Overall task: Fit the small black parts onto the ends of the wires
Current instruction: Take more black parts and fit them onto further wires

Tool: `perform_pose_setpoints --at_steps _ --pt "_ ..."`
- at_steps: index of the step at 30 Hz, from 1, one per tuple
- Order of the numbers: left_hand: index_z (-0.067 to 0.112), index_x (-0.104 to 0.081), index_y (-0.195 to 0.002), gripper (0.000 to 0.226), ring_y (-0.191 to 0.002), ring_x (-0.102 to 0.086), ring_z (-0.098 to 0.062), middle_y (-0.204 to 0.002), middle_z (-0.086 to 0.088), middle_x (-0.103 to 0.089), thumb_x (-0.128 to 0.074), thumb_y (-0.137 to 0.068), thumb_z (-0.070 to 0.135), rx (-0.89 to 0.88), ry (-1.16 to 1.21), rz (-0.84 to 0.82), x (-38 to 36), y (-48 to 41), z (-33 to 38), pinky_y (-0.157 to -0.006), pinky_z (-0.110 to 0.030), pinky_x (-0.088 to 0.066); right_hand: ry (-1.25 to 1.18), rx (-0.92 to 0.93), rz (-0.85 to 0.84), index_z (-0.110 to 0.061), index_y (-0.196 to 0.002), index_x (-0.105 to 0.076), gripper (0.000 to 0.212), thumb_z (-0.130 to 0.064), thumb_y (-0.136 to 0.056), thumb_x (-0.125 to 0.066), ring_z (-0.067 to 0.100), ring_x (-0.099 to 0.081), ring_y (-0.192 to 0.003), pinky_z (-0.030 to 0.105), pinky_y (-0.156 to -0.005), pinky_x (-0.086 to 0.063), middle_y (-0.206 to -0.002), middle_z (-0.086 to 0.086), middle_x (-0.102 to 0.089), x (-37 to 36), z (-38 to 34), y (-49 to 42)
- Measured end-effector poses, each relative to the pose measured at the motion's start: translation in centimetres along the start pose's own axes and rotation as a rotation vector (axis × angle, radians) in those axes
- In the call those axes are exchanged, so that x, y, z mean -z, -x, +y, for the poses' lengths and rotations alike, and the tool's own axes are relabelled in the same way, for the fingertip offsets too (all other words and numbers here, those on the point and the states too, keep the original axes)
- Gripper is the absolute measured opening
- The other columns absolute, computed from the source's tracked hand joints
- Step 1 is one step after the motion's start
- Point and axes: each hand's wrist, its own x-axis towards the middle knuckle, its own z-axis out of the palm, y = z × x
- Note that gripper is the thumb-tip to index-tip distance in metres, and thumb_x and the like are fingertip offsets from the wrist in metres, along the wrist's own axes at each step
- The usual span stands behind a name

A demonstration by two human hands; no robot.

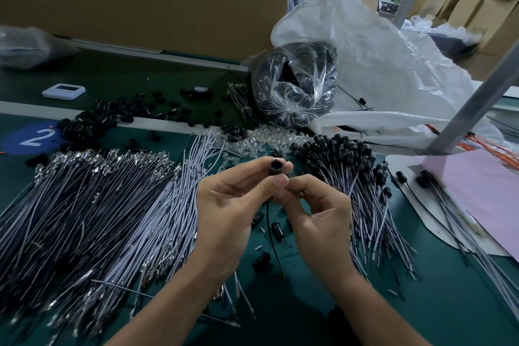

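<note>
A wide heap of loose wires (92,205) is spread over the left of the green surface (449,303). A small black part (276,168) is pinched between thumb and forefinger of the left hand (233,205) — held up above the middle. Just beneath it, a thin black wire (271,230) is pinched in the curled fingers of the right hand (317,213). Further right, fitted wires (351,166) are piled.

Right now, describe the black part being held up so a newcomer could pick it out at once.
Start at the green table, between the big pile of loose wires on the left and the capped wires on the right. There the left grip pinches a short black tube. Unlike the black parts lying around, it is lifted off the table, open end toward the camera.
</note>
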Motion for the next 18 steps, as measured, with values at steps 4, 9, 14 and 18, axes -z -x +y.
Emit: perform_pose_setpoints --at_steps 4,9,14,18 --pt "0.013 -0.08 -0.087 0.021 -0.088 -0.075 -0.025 -0.088 -0.012 -0.077 -0.078 -0.067 0.011 0.019 0.016 0.037 0.2 -0.2 0.1 -0.078 -0.024 -0.057 0.011 0.008 -0.009 -0.022 -0.078 -0.071 0.011 -0.012 -0.081 -0.074 0.017 -0.065 -0.067 0.036 -0.063 -0.052 -0.071 -0.009 -0.069 -0.3 -0.2 0.1" --pt "0.018 -0.08 -0.085 0.02 -0.073 -0.074 -0.02 -0.085 -0.008 -0.077 -0.082 -0.066 0.024 0.091 0.037 0.064 0.8 -1.3 1.1 -0.066 -0.025 -0.058 -0.086 -0.005 -0.131 -0.016 -0.083 -0.075 0.006 -0.017 -0.086 -0.07 0.014 -0.068 -0.068 0.025 -0.064 -0.054 -0.075 -0.002 -0.073 0.4 -1.1 -0.2" --pt "0.013 -0.079 -0.067 0.01 -0.051 -0.061 -0.006 -0.072 -0.004 -0.073 -0.069 -0.068 0.016 0.336 0.17 0.198 2.3 -2.7 1.0 -0.039 -0.013 -0.044 -0.065 -0.091 -0.038 -0.015 -0.096 -0.072 0.022 -0.028 -0.098 -0.055 0.015 -0.068 -0.069 0.022 -0.064 -0.053 -0.077 0.003 -0.073 2.2 -1.4 -2.0" --pt "0.005 -0.071 -0.084 0.023 -0.039 -0.054 -0.006 -0.069 -0.009 -0.071 -0.073 -0.065 0.017 0.514 0.077 0.185 3.1 -2.8 0.5 -0.04 -0.014 -0.047 0.292 -0.184 -0.147 -0.02 -0.097 -0.074 0.025 -0.001 -0.095 -0.058 0.019 -0.069 -0.077 0.032 -0.067 -0.057 -0.08 -0.008 -0.073 3.1 0.4 -2.6"
